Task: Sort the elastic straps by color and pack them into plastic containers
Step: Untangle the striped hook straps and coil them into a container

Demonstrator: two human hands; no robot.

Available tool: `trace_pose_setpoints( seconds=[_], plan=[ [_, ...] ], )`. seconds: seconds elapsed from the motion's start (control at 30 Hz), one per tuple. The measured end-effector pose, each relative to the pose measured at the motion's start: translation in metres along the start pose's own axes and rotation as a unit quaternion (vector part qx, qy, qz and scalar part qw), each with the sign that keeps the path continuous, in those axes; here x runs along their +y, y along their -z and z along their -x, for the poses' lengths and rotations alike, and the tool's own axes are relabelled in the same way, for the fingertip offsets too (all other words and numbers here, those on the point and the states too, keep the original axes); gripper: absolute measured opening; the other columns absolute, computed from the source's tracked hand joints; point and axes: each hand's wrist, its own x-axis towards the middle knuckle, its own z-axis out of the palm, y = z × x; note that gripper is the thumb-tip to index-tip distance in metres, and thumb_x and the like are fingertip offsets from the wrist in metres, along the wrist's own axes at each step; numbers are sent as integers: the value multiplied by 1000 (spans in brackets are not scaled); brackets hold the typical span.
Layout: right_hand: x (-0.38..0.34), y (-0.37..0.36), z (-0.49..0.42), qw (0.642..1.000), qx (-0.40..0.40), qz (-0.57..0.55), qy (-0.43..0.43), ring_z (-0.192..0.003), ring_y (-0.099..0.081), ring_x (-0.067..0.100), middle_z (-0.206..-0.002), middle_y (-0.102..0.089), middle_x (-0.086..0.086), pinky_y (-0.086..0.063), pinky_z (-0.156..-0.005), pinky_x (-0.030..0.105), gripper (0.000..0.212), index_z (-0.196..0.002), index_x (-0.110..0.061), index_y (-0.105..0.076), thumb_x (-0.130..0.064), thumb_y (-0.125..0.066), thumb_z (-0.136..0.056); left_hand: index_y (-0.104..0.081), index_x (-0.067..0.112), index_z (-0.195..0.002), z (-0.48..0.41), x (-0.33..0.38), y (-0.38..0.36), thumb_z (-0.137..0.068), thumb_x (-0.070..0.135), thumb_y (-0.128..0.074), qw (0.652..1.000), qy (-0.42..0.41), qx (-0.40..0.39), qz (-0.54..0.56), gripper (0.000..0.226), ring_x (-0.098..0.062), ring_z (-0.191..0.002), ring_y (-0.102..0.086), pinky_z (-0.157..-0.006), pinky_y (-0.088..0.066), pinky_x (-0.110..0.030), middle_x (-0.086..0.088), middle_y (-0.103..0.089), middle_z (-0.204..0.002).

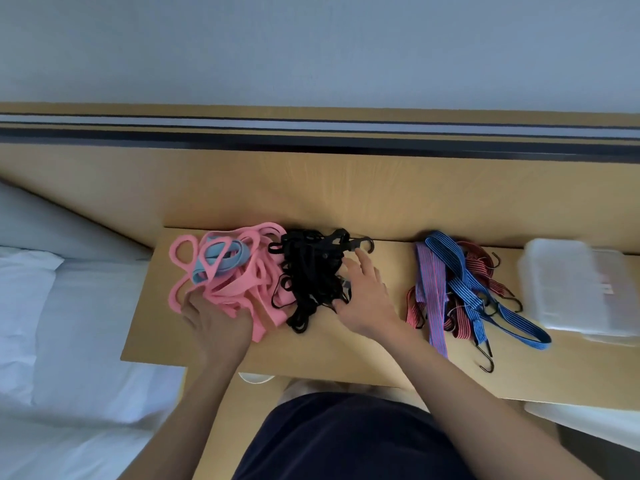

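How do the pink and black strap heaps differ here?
The heap of broad pink flat straps is wide loops with no hook visible; the heap of thin black cords is narrow, with a black hook at its far edge. A light-blue strap is mixed into the pink heap, none into the black. Both lie tangled on the wooden tabletop.

The tabletop is finished in pale, matt wood grain. The pink straps are seen as soft, matt elastic, the black straps and striped straps as woven cloth, with dark hooks. The plastic containers are rendered translucent, the bed sheet as white cloth.
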Motion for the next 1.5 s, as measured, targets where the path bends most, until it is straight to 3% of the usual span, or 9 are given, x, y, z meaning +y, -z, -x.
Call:
trace_pose_setpoints(
  seconds=[0.17,0.33,0.43,0.57,0.77,1.0,1.2,1.4,1.5],
  plan=[
    [56,35,30,986,158,-43,-37,-140,-30,24,-154,-28,1,-35,-114,42,57,-138,-18,-48,-25,-65,-84,-39,12,-135,22,43,-33,-76,0,-67,985,-164,-52,7,67,-31,-127,-39,-102,-45,-54,-5,-34,-138],
    [131,65,60,954,278,-58,-95,-132,-40,30,-143,-41,7,-41,-109,50,59,-137,-13,-51,-17,-69,-82,-45,20,-131,68,78,-76,-76,-5,-60,915,-354,-188,35,62,-10,-111,-49,-83,-52,-30,7,-33,-137],
    [169,73,70,957,245,-54,-146,-137,-35,28,-151,-32,2,-41,-108,53,72,-149,-22,-40,-26,-73,-85,-46,20,-136,94,94,-106,-81,6,-63,861,-421,-285,-27,60,-15,-121,-48,-85,-55,-37,3,-30,-144],
    [202,71,71,969,176,-23,-172,-150,-19,25,-165,-14,-4,-25,-120,52,89,-158,-37,-20,-47,-70,-85,-26,33,-155,122,105,-151,-87,41,-69,786,-464,-373,-169,81,-28,-149,-16,-117,-33,-46,-3,-5,-164],
    [222,49,61,962,112,-56,-241,-155,8,20,-169,6,-11,1,-120,65,88,-158,-47,-3,-59,-57,-91,-1,39,-159,148,98,-203,-73,57,-79,720,-471,-390,-329,117,-38,-154,3,-116,-33,-54,-6,21,-167],
    [178,6,34,967,123,-72,-211,-155,15,26,-169,12,-5,5,-120,61,76,-160,-39,-6,-54,-46,-97,-10,23,-160,130,82,-199,-83,49,-75,780,-432,-327,-314,103,-28,-155,-4,-122,-28,-41,-6,13,-169],
    [117,-27,11,988,54,-55,-135,-154,17,29,-169,14,1,7,-121,59,76,-160,-36,1,-47,-43,-99,-29,20,-156,91,66,-157,-84,31,-73,843,-360,-311,-251,85,-30,-152,-20,-118,-30,-39,-9,-6,-169],
    [87,-25,2,994,-14,-54,-91,-155,15,29,-169,13,0,4,-122,58,83,-161,-33,-1,-36,-51,-95,-34,25,-150,63,55,-129,-86,24,-66,848,-355,-303,-252,71,-20,-152,-20,-111,-42,-46,3,-10,-169],
    [92,-10,7,994,-24,-61,-84,-156,8,25,-170,9,-2,-3,-125,55,87,-162,-28,-5,-28,-57,-92,-32,19,-154,65,54,-125,-85,20,-63,848,-355,-302,-252,76,-21,-154,-18,-115,-37,-46,-2,-10,-169]
  ],
)
